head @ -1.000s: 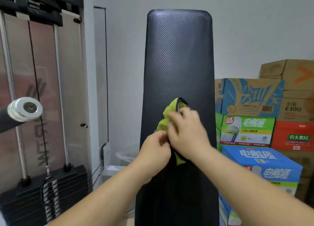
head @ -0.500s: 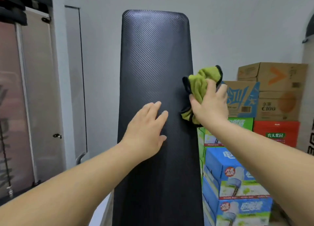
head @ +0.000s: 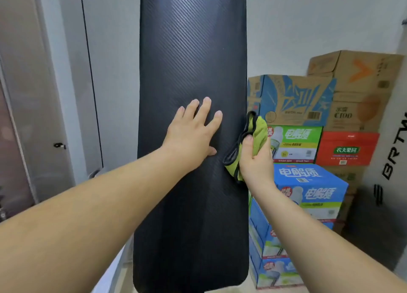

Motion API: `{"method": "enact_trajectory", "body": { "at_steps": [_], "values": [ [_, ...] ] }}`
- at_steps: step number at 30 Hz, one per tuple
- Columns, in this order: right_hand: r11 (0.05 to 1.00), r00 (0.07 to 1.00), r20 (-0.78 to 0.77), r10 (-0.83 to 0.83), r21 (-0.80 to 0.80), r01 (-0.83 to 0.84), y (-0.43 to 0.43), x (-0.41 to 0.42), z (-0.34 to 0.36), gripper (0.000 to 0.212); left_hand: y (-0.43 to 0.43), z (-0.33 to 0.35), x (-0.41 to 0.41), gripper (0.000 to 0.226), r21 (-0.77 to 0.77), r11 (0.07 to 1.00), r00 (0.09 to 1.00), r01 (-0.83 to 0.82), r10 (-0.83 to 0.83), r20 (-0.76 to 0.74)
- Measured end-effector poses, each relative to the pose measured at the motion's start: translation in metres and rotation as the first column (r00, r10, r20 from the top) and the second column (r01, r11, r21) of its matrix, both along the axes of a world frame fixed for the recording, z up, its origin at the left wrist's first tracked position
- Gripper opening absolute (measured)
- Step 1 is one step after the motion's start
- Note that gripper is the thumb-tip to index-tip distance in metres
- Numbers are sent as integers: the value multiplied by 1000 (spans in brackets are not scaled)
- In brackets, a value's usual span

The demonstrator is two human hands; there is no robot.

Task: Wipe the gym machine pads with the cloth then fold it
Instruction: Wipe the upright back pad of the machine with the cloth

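A tall black textured machine pad (head: 191, 50) stands upright in the middle of the view. My left hand (head: 193, 132) lies flat on its face with the fingers spread. A green cloth with a dark border (head: 256, 134) is bunched against the pad's right edge. My right hand (head: 256, 160) grips that cloth from the side, thumb up. The part of the cloth behind the pad's edge is hidden.
Stacked cardboard boxes (head: 308, 138) in brown, green, red and blue stand close to the right of the pad. A grey wall panel with a small latch (head: 59, 145) is at the left. Black equipment with white lettering (head: 394, 160) rises at the far right.
My right hand has slid the cloth down the pad's right edge. My left hand has stayed flat on the pad's face. The view has moved closer to the pad.
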State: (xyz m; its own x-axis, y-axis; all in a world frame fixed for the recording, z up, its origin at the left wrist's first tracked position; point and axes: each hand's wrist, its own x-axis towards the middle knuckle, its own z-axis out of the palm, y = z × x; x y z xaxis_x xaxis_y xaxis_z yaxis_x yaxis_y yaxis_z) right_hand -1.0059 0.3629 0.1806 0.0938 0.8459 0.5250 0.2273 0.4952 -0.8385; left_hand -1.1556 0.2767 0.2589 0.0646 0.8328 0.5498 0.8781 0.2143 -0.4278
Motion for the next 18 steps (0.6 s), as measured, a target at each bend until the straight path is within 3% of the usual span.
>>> {"method": "enact_trajectory", "body": {
  "at_steps": [3, 6, 8, 11, 13, 15, 17, 18],
  "values": [
    [993, 999, 50, 10, -121, -4, -28, 15, -58, 67, -9, -15, 12, 87, 59, 998, 999, 18, -16, -43],
    [973, 1000, 21, 6, -232, -1, -49, 28, -108, 69, -37, -61, 37, 85, 53, 984, 985, 168, -165, -56],
    [963, 999, -52, -3, -269, -11, -64, 35, -134, 63, -63, -100, 45, 78, 31, 958, 956, 286, -288, 63],
    [921, 992, -122, -34, -390, -16, -90, 42, -168, 63, -101, -161, 33, 70, 1, 941, 897, 339, -323, 301],
    [837, 986, -154, -68, -547, -28, -97, 42, -202, 59, -123, -193, 18, 70, -5, 946, 860, 324, -292, 418],
    [698, 957, -277, -92, -703, -136, -111, 39, -238, 42, -146, -218, 6, 69, -24, 959, 824, 281, -229, 519],
    [547, 865, -492, -96, -752, -367, -140, 24, -238, 16, -164, -239, 0, 65, -42, 965, 798, 259, -190, 572],
    [498, 779, -610, -142, -725, -476, -155, 9, -230, 14, -173, -249, -1, 64, -51, 965, 792, 257, -180, 584]
  ]
}}
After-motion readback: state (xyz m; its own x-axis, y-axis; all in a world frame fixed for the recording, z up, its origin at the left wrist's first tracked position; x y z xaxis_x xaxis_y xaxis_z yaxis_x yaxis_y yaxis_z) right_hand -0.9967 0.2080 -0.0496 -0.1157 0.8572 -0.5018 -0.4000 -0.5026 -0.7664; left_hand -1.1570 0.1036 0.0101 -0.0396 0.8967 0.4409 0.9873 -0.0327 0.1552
